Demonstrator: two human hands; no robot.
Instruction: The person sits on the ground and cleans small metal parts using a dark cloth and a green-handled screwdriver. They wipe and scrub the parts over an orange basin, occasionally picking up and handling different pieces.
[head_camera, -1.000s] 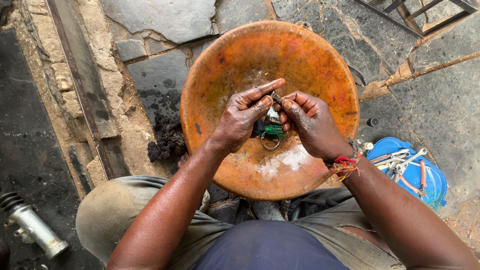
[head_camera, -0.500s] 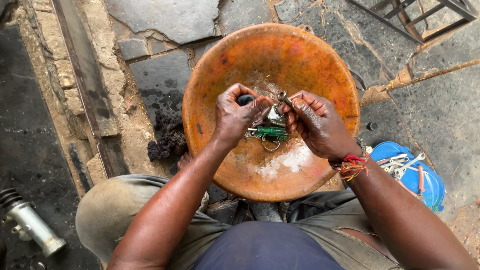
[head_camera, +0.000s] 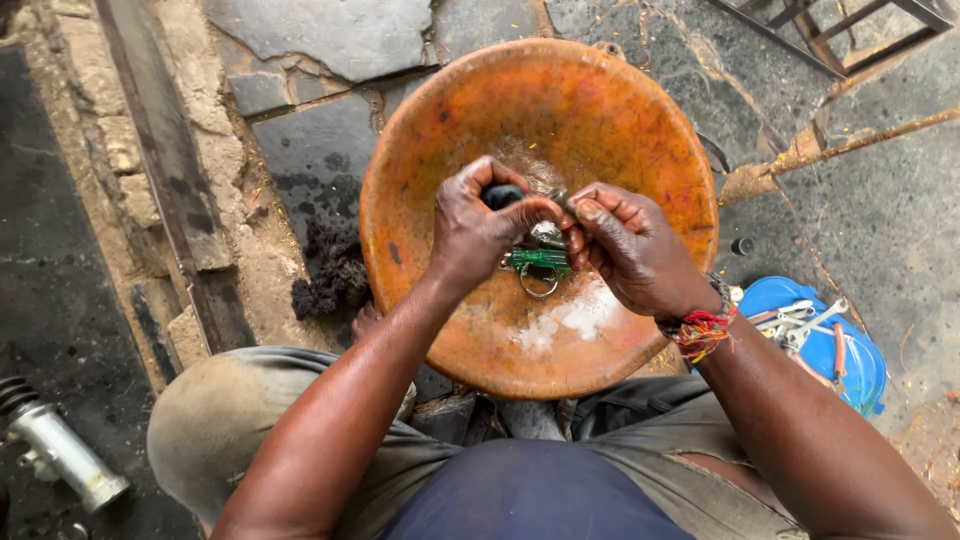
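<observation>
Hands (head_camera: 480, 235) pinch small green-bodied metal part (head_camera: 540, 262) with ring.

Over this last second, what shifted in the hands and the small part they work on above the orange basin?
The left hand curled from extended fingers into a closed grip around a dark rounded handle. The right hand stayed pinched on the small metal part with green wrapping and a ring. The round orange basin, blue container of tools and grey metal cylinder kept their places.

A blue lid (head_camera: 822, 345) holds small tools, a metal cylinder (head_camera: 60, 455) lies apart
</observation>
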